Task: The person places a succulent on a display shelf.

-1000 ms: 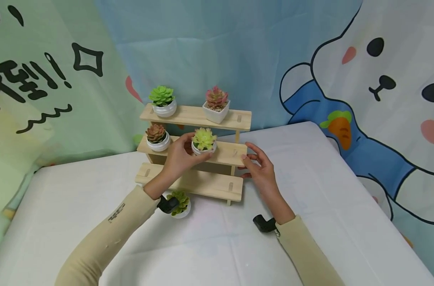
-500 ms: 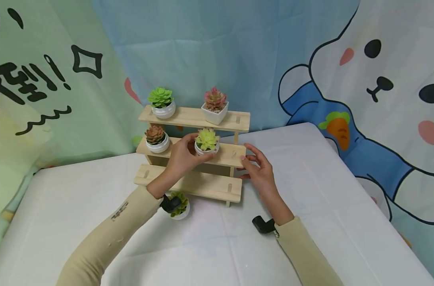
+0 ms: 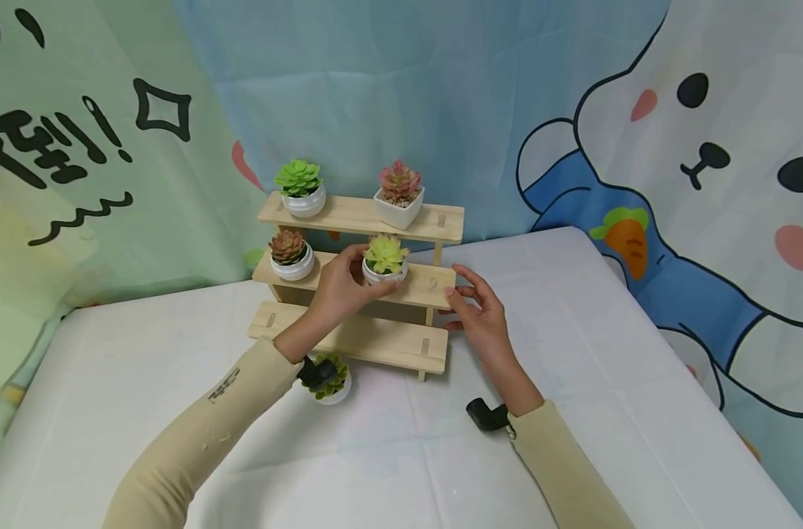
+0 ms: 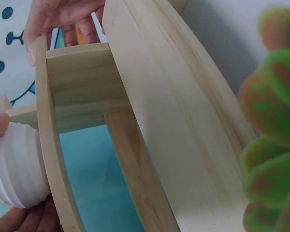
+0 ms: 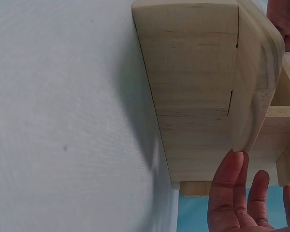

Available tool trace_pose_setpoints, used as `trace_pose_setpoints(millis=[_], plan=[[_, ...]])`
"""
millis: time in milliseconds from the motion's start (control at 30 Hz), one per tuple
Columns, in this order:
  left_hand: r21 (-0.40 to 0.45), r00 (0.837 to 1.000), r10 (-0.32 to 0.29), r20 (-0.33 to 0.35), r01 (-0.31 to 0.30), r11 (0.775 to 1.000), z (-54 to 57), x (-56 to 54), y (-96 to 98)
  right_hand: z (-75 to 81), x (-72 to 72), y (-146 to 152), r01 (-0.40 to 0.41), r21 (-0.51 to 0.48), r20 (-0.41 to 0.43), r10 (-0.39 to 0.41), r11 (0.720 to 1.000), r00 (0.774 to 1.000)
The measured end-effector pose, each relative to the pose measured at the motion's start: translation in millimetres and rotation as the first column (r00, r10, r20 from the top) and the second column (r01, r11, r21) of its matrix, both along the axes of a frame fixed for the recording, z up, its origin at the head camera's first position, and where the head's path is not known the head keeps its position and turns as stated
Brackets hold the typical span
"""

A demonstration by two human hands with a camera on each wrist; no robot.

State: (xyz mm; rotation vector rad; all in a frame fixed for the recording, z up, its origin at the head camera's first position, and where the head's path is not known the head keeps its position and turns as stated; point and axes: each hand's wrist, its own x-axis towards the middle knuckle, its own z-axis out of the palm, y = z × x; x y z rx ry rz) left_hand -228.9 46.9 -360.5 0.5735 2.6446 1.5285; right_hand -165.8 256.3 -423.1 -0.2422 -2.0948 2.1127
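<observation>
My left hand [image 3: 335,294] grips a small white ribbed pot holding a yellow-green succulent [image 3: 386,253], thumb in front and fingers behind. This pot is on the middle tier of a three-tier wooden shelf [image 3: 358,338]. In the left wrist view, the white pot [image 4: 19,164] meets the tier's board. My right hand [image 3: 483,316] holds the right end of that tier, thumb at its front corner and fingers farther back. Seen from the right wrist, its fingers [image 5: 227,188] reach the board's edge. A brown-red succulent [image 3: 292,253] in a white pot stands left of my left hand.
On the top tier are a bright green succulent [image 3: 300,187] and a pink one [image 3: 400,192] in white pots. Another green succulent [image 3: 333,378] stands on the white-covered table [image 3: 388,455], under my left wrist's camera. A printed cloth [image 3: 441,110] hangs behind the shelf.
My left hand and the yellow-green succulent have shifted slightly to the right along the middle tier. My right hand has kept its hold on the shelf's end.
</observation>
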Motion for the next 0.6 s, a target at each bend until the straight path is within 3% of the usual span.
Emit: trace_pose_setpoints(millis=[600], plan=[[0.011, 0.999, -0.039, 0.022, 0.039, 0.999, -3.1, -4.4, -3.6, 1.5, -0.6, -1.3, -0.002, -0.033, 0.027, 0.003, 0.999, 1.000]])
